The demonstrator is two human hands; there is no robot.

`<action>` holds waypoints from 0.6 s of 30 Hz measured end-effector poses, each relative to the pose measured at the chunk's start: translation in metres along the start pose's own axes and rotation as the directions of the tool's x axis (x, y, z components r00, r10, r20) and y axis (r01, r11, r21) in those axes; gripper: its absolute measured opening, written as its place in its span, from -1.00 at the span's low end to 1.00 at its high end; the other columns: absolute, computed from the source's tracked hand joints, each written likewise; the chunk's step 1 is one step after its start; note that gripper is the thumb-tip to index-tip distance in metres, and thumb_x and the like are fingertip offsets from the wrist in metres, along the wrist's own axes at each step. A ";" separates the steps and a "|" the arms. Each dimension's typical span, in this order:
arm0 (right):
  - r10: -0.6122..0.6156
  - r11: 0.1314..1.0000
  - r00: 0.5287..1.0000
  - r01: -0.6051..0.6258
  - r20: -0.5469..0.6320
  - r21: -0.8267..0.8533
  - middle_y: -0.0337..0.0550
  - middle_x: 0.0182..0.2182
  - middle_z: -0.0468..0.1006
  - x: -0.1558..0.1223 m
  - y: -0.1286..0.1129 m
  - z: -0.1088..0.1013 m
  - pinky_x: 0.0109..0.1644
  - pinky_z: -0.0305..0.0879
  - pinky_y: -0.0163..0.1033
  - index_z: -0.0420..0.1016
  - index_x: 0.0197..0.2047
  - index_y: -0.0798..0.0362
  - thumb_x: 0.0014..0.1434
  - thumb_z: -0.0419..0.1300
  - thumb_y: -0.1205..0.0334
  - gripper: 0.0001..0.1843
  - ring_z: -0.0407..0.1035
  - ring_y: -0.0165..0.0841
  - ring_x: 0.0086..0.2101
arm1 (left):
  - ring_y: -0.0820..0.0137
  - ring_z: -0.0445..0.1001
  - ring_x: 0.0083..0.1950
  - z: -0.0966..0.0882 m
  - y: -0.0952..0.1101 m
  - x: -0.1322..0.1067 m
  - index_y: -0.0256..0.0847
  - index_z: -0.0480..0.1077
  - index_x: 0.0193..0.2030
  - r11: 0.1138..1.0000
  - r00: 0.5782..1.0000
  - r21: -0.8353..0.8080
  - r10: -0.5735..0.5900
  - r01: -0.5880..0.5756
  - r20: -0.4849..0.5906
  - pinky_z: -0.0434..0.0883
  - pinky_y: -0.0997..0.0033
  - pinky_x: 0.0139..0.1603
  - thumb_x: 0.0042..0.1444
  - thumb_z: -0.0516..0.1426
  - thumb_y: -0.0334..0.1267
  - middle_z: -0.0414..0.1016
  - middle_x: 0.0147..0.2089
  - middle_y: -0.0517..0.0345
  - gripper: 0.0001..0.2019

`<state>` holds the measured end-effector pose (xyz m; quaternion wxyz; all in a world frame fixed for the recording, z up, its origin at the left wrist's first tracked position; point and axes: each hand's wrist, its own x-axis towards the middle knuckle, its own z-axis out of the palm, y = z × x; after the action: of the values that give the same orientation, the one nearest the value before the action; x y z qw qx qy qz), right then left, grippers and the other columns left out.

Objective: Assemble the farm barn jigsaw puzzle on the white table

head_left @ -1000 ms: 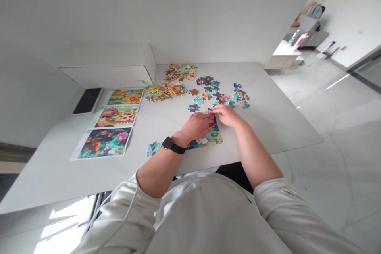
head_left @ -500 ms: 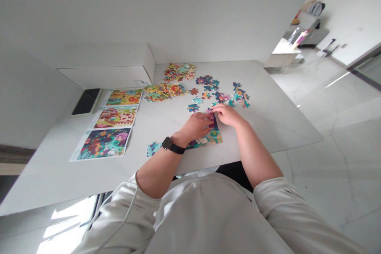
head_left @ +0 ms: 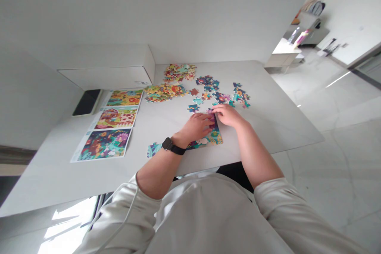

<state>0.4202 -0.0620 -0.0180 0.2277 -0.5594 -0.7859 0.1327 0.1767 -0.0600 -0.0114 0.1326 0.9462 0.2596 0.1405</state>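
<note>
A partly joined jigsaw [head_left: 212, 137] lies on the white table [head_left: 268, 119] near its front edge. My left hand [head_left: 197, 125], with a black watch [head_left: 172, 146] on its wrist, rests on the joined part with its fingers pressed down flat. My right hand [head_left: 226, 114] sits just to the right, its fingertips pinched on a small pink puzzle piece [head_left: 210, 110] at the top edge of the joined part. The two hands touch at the fingertips. Loose blue and teal pieces [head_left: 222, 94] lie just beyond them.
Yellow and orange piece piles [head_left: 165, 90] and another pile [head_left: 180, 71] lie farther back. Three picture sheets [head_left: 114, 121] lie at the left, beside a white box [head_left: 110, 67] and a black phone [head_left: 87, 102]. A few joined pieces [head_left: 153, 149] lie near the front edge.
Both hands stay at the same spot on the joined puzzle; only tiny finger shifts and a slight camera movement show.
</note>
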 end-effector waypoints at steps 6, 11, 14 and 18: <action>0.007 1.000 1.000 -0.007 0.005 -0.020 -0.15 0.09 0.75 -0.001 -0.001 -0.003 0.40 0.42 0.00 0.81 -0.07 -0.10 0.19 0.19 0.60 -0.51 0.61 -0.19 0.14 | 0.09 0.48 0.41 -0.003 0.003 0.000 0.05 0.63 0.25 1.000 1.000 -0.009 -0.004 0.004 -0.001 0.38 -0.03 0.49 0.37 0.24 -0.12 0.53 0.43 0.09 -0.65; -0.005 0.999 1.000 0.006 0.015 -0.045 -0.10 0.09 0.74 -0.003 0.002 -0.003 0.38 0.44 0.00 0.81 -0.05 -0.07 0.23 0.23 0.53 -0.58 0.61 -0.17 0.13 | 0.06 0.47 0.42 -0.003 0.002 -0.001 0.04 0.62 0.25 1.000 1.000 -0.012 -0.004 0.004 0.008 0.37 -0.05 0.49 0.32 0.30 -0.04 0.52 0.44 0.08 -0.61; -0.013 0.999 1.000 0.013 0.017 -0.041 -0.10 0.13 0.73 -0.003 0.001 -0.002 0.41 0.40 0.04 0.80 -0.02 -0.10 0.25 0.26 0.49 -0.61 0.59 -0.16 0.17 | 0.07 0.48 0.41 -0.002 0.002 -0.001 0.05 0.62 0.26 1.000 1.000 -0.006 -0.005 0.005 -0.002 0.37 -0.04 0.49 0.31 0.30 -0.04 0.52 0.43 0.08 -0.60; -0.018 0.997 0.999 0.021 0.044 -0.071 -0.09 0.23 0.67 -0.003 -0.002 0.000 0.47 0.32 0.09 0.77 0.10 -0.11 0.28 0.26 0.50 -0.54 0.54 -0.14 0.24 | 0.06 0.48 0.41 -0.001 0.002 -0.002 0.05 0.62 0.25 1.000 1.000 0.010 0.005 -0.005 0.001 0.36 -0.04 0.48 0.33 0.28 -0.05 0.52 0.43 0.08 -0.61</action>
<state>0.4198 -0.0656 -0.0174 0.1919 -0.5563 -0.8004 0.1143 0.1757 -0.0623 -0.0099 0.1277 0.9476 0.2578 0.1391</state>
